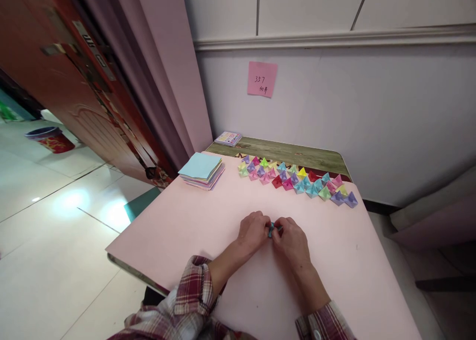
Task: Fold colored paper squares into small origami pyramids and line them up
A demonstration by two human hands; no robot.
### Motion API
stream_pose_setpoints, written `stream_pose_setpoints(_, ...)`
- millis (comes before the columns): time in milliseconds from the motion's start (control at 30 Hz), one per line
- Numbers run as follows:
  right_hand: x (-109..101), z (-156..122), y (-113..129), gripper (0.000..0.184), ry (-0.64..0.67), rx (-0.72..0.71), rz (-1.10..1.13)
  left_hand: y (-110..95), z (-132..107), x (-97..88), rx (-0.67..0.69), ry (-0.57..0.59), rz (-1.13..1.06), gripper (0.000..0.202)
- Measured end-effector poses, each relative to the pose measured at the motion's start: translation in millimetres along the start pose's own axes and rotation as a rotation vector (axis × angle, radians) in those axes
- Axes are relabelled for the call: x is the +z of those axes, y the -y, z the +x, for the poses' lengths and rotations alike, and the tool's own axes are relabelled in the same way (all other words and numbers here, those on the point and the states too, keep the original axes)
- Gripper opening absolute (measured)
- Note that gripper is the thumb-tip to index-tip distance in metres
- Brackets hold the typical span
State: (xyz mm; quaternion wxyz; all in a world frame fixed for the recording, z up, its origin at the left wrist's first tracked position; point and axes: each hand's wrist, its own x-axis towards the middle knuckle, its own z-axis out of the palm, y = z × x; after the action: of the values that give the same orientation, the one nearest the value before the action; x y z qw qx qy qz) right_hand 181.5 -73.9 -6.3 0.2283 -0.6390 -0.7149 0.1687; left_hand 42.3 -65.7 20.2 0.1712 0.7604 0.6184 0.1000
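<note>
A small piece of folded teal paper (271, 230) is pinched between my two hands, just above or on the pink tabletop (178, 221). My left hand (254, 231) grips its left side, fingers closed. From the right, my right hand (292, 239) holds it with thumb and forefinger together. My fingers cover much of the paper, so its full shape is hidden. Beyond my hands, several small folded paper boats (300, 187) in many colours stand in slanting rows. To the left lies a stack of square coloured paper (201, 166), light blue on top.
A packet (228, 138) lies at the table's back left corner on the green wood-look strip (290, 150). Against the wall, a pink note (262, 79) is stuck. Left of the table are a purple curtain (163, 57), a reddish door (70, 82) and a red bin (52, 140).
</note>
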Motion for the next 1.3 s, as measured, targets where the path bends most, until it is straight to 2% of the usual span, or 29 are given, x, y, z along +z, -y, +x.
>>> stream_pose_setpoints(167,-0.8,0.3,-0.5,0.015,0.032,0.003,0.026,1.4,-2.1,1.1,0.024,-0.028,0.010,0.021)
stream_pose_setpoints(400,0.1,-3.3,6.3,0.008,0.039,0.004,-0.064,-7.0,-2.6,0.9,0.072,-0.017,0.137,0.021)
stream_pose_setpoints(533,0.6,-4.6,10.2,0.010,0.040,-0.004,-0.107,-11.6,-1.8,-0.5,0.099,-0.042,0.196,0.021)
stream_pose_setpoints(933,2.0,-1.8,5.7,0.010,0.062,-0.015,-0.073,-3.8,4.5,-0.7,0.077,0.009,0.128,0.019)
stream_pose_setpoints(1167,6.7,-2.0,3.4,0.011,0.004,-0.051,-0.033,-8.9,1.3,-0.8,0.137,-0.076,0.151,0.015)
stream_pose_setpoints(1300,2.1,-1.4,2.9,0.011,-0.005,-0.031,0.010,-5.4,0.9,-2.8,0.132,-0.066,0.114,0.015)
